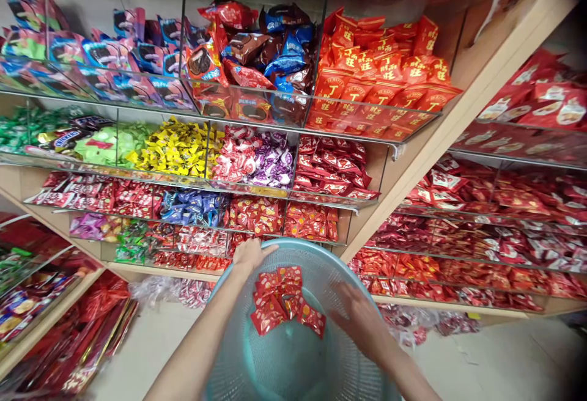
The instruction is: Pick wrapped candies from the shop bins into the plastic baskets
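A round, light teal plastic mesh basket (287, 382) is tilted so its open top faces me. Several small red candy packets (277, 297) lie in a pile against its far inner side. My left hand (250, 255) grips the far rim at the left, thumb stretched along the edge. Over the right part of the basket, my right hand (360, 312) is smeared by motion. Its fingers are too blurred to show their pose or anything in them.
Clear-fronted candy shelves (257, 190) rise beyond the basket, and a wooden upright (454, 101) divides them from more shelves (499, 205) at right. Long red packages (92, 346) stand at lower left. Clear plastic bags (160, 291) lie on the pale floor (151, 340).
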`<action>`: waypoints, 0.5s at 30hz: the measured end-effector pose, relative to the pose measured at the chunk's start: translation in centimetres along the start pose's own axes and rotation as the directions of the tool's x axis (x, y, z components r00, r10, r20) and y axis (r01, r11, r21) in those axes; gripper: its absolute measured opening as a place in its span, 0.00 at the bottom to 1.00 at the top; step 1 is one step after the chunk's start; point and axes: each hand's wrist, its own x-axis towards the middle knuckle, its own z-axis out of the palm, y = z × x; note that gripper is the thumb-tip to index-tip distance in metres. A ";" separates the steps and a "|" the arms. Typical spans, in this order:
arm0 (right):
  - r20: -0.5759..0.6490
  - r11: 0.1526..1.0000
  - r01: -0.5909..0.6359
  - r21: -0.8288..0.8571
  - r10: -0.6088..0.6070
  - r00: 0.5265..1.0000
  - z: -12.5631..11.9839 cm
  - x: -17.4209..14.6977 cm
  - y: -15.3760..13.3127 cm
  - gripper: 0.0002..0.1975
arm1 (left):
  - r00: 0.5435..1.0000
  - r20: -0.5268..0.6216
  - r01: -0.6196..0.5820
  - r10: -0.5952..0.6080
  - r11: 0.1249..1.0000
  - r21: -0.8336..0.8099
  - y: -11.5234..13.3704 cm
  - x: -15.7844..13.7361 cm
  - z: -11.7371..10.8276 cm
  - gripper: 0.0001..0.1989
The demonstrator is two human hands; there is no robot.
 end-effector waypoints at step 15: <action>0.559 0.916 0.320 -0.241 -0.139 0.817 4.4 4.4 -3.5 0.20 | 0.999 -0.025 0.022 -0.022 1.000 -0.010 -0.1 -0.1 0.6 0.44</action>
